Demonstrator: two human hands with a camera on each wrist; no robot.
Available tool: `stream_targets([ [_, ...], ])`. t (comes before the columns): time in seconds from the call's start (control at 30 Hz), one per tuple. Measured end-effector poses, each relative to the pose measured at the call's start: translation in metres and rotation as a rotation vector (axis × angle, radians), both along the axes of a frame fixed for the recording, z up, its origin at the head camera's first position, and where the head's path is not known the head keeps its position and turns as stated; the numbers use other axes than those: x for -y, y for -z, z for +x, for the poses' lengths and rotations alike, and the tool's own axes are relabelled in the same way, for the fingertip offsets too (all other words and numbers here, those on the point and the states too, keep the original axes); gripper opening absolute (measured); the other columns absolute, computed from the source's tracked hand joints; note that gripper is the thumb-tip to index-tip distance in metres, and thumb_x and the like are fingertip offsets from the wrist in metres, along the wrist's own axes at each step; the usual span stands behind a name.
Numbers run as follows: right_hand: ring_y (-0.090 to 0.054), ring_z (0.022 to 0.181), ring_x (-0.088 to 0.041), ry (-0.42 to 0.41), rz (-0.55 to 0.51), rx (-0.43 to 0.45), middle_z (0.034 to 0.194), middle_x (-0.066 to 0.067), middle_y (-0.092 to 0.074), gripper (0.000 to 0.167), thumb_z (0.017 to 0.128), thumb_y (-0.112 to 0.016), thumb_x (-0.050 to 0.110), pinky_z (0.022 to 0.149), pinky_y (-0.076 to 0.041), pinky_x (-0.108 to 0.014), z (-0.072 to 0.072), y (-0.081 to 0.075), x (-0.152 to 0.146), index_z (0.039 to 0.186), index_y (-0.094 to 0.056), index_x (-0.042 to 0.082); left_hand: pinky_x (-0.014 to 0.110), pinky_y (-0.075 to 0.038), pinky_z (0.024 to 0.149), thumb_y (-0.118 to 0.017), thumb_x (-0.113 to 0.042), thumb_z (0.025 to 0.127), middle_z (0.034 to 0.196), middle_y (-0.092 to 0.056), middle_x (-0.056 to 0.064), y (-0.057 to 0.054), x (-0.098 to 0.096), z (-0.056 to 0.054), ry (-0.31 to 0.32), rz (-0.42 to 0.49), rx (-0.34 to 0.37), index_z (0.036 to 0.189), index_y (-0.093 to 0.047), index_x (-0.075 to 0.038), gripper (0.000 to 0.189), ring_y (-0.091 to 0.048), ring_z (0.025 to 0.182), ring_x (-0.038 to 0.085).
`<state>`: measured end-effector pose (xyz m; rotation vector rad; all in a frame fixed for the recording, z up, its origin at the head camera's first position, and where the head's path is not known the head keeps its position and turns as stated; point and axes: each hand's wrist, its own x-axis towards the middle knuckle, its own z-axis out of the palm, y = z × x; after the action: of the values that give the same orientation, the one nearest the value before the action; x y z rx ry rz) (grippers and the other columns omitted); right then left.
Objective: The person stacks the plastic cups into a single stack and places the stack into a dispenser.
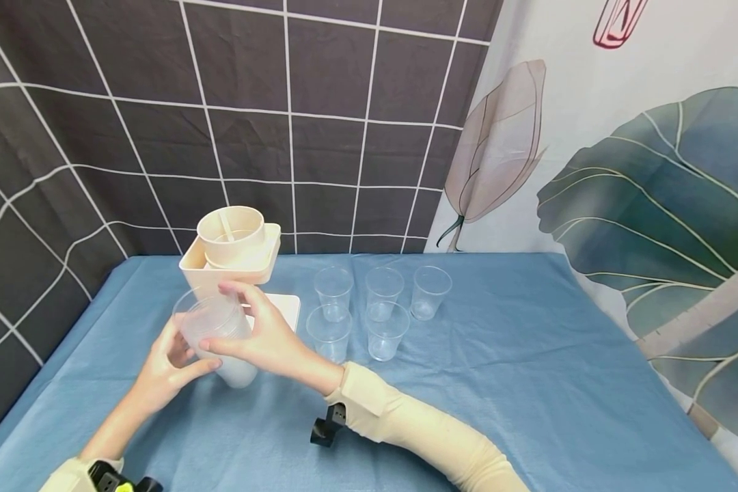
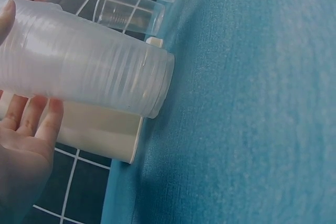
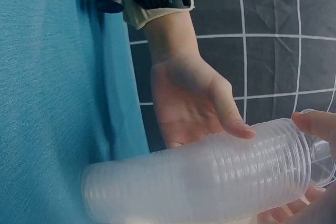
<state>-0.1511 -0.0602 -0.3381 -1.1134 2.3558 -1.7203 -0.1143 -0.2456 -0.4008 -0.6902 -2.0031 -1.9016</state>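
Note:
A tall stack of clear plastic cups tilts between both hands, close over the blue cloth. My left hand holds its side, with the thumb on the near face and the other fingers around the far side. At the upper end, a clear plastic cup sticks out past the gathered rims. My right hand grips around that upper end, thumb and fingers apart on opposite sides of the rims. The stack's bottom faces down toward the table.
Several single clear cups stand upright in two rows right of my hands. Behind the stack is a cream plastic stand with a round open top and a flat white base. A dark gridded curtain hangs behind the table.

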Motion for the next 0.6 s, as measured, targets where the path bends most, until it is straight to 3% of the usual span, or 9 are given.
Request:
stream_targets([
  [0.2,-0.048,0.128,-0.007,0.004,-0.004,0.000,0.140,-0.006,-0.051,0.073,0.077,-0.079,0.015,0.103,-0.040,-0.018,0.0009,0.0003,-0.0011,0.139,-0.042,0.006,0.010,-0.047,0.089,-0.060,0.031,0.067,0.126,-0.054,-0.007,0.0008,0.0005,0.0000,0.001,-0.004,-0.002,0.130,-0.040,0.002,0.073,-0.054,0.113,0.001],
  [0.43,-0.047,0.128,-0.004,0.017,-0.011,0.061,0.141,-0.002,-0.050,0.076,0.077,-0.080,0.017,0.105,-0.039,-0.018,0.0019,0.0010,-0.0019,0.141,-0.041,0.009,0.010,-0.047,0.089,-0.059,0.032,0.066,0.122,-0.054,-0.006,0.0015,0.0008,-0.0004,0.005,0.008,-0.012,0.128,-0.041,-0.001,0.072,-0.055,0.111,0.001],
  [0.6,-0.047,0.127,-0.004,0.039,0.002,0.078,0.141,-0.001,-0.051,0.070,0.080,-0.077,0.021,0.107,-0.037,-0.020,0.0028,0.0004,-0.0018,0.140,-0.042,0.011,0.010,-0.047,0.089,-0.059,0.032,0.066,0.122,-0.055,-0.006,0.0018,0.0010,-0.0002,0.009,0.010,-0.016,0.128,-0.041,0.000,0.072,-0.055,0.111,0.001],
])
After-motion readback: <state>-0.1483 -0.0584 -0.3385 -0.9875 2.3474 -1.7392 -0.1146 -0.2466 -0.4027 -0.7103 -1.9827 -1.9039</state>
